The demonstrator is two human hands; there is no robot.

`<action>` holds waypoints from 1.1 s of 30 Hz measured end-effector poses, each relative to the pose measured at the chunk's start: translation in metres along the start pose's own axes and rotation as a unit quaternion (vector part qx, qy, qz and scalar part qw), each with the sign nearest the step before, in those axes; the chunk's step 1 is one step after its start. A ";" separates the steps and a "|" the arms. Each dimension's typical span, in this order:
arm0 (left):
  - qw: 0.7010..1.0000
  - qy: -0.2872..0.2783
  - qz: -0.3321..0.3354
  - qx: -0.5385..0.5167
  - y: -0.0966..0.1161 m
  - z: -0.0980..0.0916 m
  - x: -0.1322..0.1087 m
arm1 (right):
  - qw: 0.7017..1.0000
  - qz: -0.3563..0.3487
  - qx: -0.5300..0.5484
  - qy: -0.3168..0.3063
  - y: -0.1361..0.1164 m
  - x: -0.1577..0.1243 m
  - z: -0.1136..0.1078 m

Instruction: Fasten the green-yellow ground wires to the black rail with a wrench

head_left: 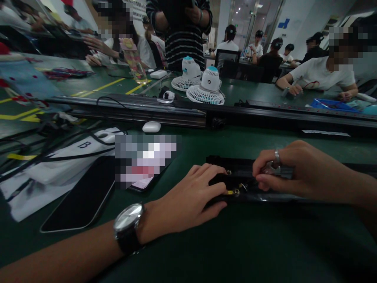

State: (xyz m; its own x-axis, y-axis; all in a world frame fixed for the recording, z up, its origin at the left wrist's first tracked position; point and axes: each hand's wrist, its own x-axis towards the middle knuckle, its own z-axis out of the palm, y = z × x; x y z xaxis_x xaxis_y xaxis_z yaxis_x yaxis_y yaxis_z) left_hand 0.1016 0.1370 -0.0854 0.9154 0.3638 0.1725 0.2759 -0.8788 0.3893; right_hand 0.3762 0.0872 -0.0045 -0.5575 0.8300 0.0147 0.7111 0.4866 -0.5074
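Note:
My left hand (pixel 196 196), wearing a wristwatch (pixel 129 220), lies over the left end of a long black bar (pixel 282 199). Its fingers are spread. The index fingertip rests by a small brass ring (pixel 229 172), and another fingertip is at a yellow piece beside a second brass ring (pixel 236 192). My right hand (pixel 294 169) is closed in a pinch above the bar. A clear, shiny bit shows between its fingers, but its kind is hidden. Just left of the right fingertips sits a small metal ring-like part (pixel 243 187) on something dark.
Left of my hands lie a dark phone (pixel 79 196), a second phone (pixel 144 184) and a white earbud case (pixel 151 127). Long dark rails (pixel 141 112) cross the table behind. Beyond stand two white fans (pixel 206 86), a bottle (pixel 132 63) and a blue tray (pixel 332 104). Several people sit around.

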 end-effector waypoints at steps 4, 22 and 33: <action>1.000 0.002 0.001 -0.007 0.000 0.000 -0.001 | 1.000 -0.014 -0.010 -0.005 0.000 0.002 0.003; 1.000 0.000 -0.001 0.002 -0.001 0.000 0.000 | 0.999 -0.009 -0.021 -0.048 0.002 0.002 0.005; 1.000 -0.002 -0.003 -0.001 -0.001 0.000 -0.002 | 0.999 -0.013 -0.030 -0.033 0.002 0.002 0.004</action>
State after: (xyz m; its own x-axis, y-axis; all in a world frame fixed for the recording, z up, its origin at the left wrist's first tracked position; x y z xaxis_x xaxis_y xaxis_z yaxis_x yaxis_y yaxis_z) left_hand 0.0999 0.1372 -0.0857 0.9147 0.3685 0.1660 0.2818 -0.8759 0.3918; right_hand 0.3749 0.0889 -0.0089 -0.6025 0.7975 -0.0303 0.7185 0.5255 -0.4556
